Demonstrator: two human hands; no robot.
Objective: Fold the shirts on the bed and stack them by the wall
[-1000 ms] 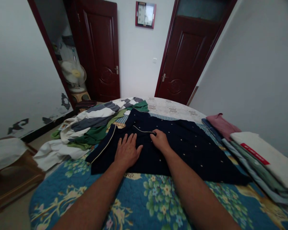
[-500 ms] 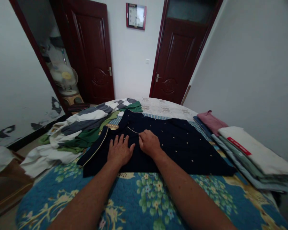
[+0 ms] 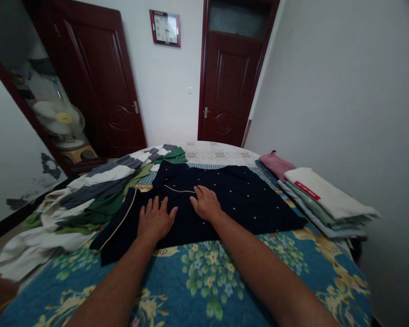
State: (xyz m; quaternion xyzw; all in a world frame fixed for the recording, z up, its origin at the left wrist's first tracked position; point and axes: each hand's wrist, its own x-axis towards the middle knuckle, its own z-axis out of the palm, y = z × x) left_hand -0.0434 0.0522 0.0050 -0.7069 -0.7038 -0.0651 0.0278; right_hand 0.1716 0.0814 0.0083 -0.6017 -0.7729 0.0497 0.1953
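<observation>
A navy garment (image 3: 238,195) with small light dots and cream piping lies spread across the floral table cover (image 3: 204,281). My left hand (image 3: 156,219) rests flat on its left part, fingers spread apart. To the right of it, my right hand (image 3: 205,203) lies on the garment by the end of a piped line, with its fingers apart and nothing held.
Crumpled clothes, green, white and grey, form a heap (image 3: 102,186) at the left. At the right edge stands a folded stack with a white garment (image 3: 337,195) and a pink one (image 3: 276,161). Beyond are two doors, a wall clock (image 3: 166,28) and a fan (image 3: 63,118).
The view has turned to the right, so the scene sits further left. My right hand's fingers have gone from closed on the cloth near the piping to opened out. My left hand stays flat.
</observation>
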